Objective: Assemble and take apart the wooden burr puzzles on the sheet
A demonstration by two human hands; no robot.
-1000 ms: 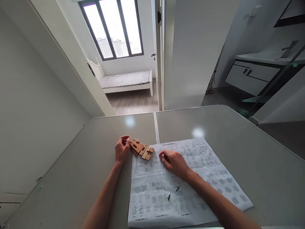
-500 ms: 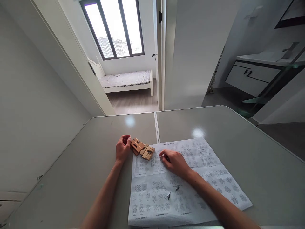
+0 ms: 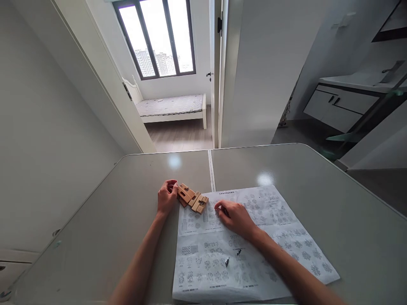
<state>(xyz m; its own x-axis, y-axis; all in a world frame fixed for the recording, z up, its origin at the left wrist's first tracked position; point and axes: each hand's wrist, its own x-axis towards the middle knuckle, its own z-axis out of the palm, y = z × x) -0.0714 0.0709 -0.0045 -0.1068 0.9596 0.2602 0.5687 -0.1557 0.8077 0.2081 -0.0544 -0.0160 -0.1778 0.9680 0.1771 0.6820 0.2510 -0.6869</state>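
Note:
Several notched wooden puzzle pieces (image 3: 192, 198) lie close together, partly over the upper left corner of a large printed sheet (image 3: 206, 254). At their left end is my left hand (image 3: 167, 197), its fingers curled round a wooden piece that they mostly hide. My right hand (image 3: 233, 215) rests on the sheet to the right of the pieces, apart from them. Its fingers are loosely bent, with a gap between thumb and forefinger and nothing visible in it. Small diagrams in rows cover the paper, which has fold creases and two small dark torn spots (image 3: 227, 262).
The grey table (image 3: 270, 163) has a pale seam (image 3: 211, 169) running away from me. Beyond its far edge, a doorway shows a bed (image 3: 173, 106) under a window. A sink cabinet (image 3: 338, 101) stands at the far right, and a wall rises on the left.
The whole view has shifted slightly, so everything appears a little farther right. Both hands keep almost the same places relative to the wooden pieces and the sheet.

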